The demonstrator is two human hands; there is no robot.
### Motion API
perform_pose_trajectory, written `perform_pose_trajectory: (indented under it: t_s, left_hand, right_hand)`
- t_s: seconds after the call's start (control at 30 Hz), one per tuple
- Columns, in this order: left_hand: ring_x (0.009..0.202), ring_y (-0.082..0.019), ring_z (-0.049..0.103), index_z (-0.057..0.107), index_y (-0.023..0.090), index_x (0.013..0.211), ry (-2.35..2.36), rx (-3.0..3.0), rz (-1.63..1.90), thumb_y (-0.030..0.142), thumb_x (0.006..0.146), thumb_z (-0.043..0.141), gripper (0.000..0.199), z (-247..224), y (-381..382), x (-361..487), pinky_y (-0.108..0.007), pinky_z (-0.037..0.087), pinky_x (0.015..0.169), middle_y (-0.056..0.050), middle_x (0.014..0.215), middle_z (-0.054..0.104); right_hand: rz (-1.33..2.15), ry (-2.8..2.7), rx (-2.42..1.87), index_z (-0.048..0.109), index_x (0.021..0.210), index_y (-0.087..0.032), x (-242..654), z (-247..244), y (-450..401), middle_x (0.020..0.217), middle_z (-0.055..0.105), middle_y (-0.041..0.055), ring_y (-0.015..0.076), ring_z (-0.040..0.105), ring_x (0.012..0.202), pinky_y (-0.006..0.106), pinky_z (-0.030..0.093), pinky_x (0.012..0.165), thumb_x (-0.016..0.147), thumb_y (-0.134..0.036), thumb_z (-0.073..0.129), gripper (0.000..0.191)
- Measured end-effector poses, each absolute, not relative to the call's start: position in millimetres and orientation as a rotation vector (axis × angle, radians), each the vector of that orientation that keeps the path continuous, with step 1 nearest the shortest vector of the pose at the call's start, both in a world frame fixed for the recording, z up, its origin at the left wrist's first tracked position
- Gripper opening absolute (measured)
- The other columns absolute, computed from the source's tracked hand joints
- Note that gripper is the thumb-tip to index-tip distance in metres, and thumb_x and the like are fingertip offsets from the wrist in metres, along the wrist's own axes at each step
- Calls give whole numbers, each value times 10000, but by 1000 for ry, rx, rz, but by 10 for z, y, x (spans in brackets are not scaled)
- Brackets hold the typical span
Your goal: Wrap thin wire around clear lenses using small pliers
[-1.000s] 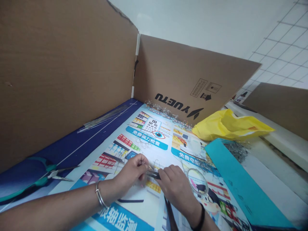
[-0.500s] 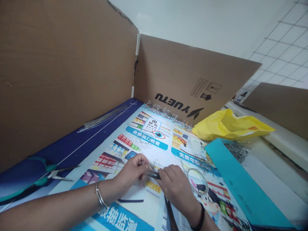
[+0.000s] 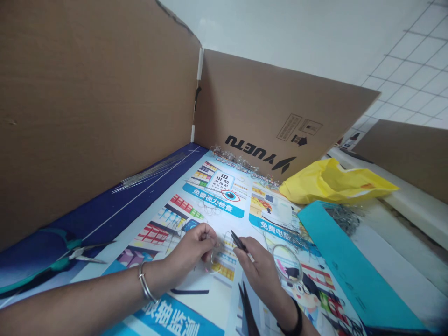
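Note:
My left hand is closed in a pinch on a thin bent wire, which curves out in a loop to the right of the fingertips. To its right, my right hand is wrapped round small pliers; their dark narrow jaws point up and left, apart from the wire. The palm hides the handles. Below that hand lies a dark two-pronged tool, its kind unclear. A clear round ring-shaped object rests right of the right hand.
Green-handled long-nose pliers lie at the left. Straight wires rest along the cardboard wall. Bent wire pieces line the back. At right are a yellow bag and a turquoise box beside tangled wire.
The pliers in my right hand have come away from the left fingertips, turning upward and slightly right. My left hand has stayed in place with the wire.

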State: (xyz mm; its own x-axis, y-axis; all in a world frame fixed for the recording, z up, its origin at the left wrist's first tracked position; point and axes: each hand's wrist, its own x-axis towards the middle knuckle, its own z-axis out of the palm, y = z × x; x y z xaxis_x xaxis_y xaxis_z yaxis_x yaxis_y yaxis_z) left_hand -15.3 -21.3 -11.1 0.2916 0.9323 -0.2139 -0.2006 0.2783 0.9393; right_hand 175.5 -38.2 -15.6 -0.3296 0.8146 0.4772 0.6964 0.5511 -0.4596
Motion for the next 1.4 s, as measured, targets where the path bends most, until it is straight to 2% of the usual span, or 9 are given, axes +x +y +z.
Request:
perform_pose_trajectory:
  t_s: [0.27, 0.47, 0.83, 0.97, 1.13, 1.4]
  left_hand:
    - [390, -83, 430, 465, 184, 676, 895, 915, 929, 171, 691, 551, 88, -143, -215, -137, -202, 319, 417, 60, 415, 459]
    - [368, -89, 425, 461, 188, 699, 872, 897, 898, 233, 736, 544, 101, -134, -225, -135, -220, 362, 412, 53, 391, 484]
    - [380, -89, 471, 450, 190, 703, 842, 841, 910, 219, 735, 561, 120, -124, -245, -126, -219, 375, 446, 41, 416, 536]
    - [380, -87, 461, 450, 188, 702, 838, 857, 898, 223, 744, 548, 112, -124, -244, -128, -212, 356, 436, 33, 420, 542]
    - [380, -86, 438, 475, 183, 735, 853, 905, 853, 253, 753, 545, 100, -134, -231, -137, -211, 337, 424, 42, 414, 513]
    - [402, -78, 454, 546, 150, 755, 881, 1006, 737, 255, 732, 549, 107, -102, -235, -142, -214, 310, 457, 27, 447, 528]
  right_hand:
    - [388, -2013, -1263, 591, 798, -194, 1710, -91, -378, 674, 576, -1, 124, 539, 610, 217, 432, 557, 844, -294, 512, 136]
    - [335, -2075, -1135, 591, 866, -186, 1692, -140, -399, 708, 580, 17, 140, 539, 646, 244, 440, 587, 792, -205, 559, 83]
    - [240, -2204, -1009, 602, 934, -187, 1688, -191, -412, 744, 590, 37, 165, 529, 702, 290, 434, 631, 700, -60, 459, 302]
    - [246, -2185, -1036, 598, 856, -185, 1682, -191, -409, 709, 584, 31, 162, 517, 683, 280, 418, 618, 712, -74, 473, 220]
    - [426, -2067, -1211, 575, 722, -186, 1678, -118, -396, 651, 553, 13, 141, 511, 630, 243, 398, 577, 752, -127, 514, 89]
    - [557, -1970, -1303, 556, 676, -183, 1668, -53, -414, 633, 527, -7, 117, 502, 591, 212, 381, 557, 766, -180, 539, 92]
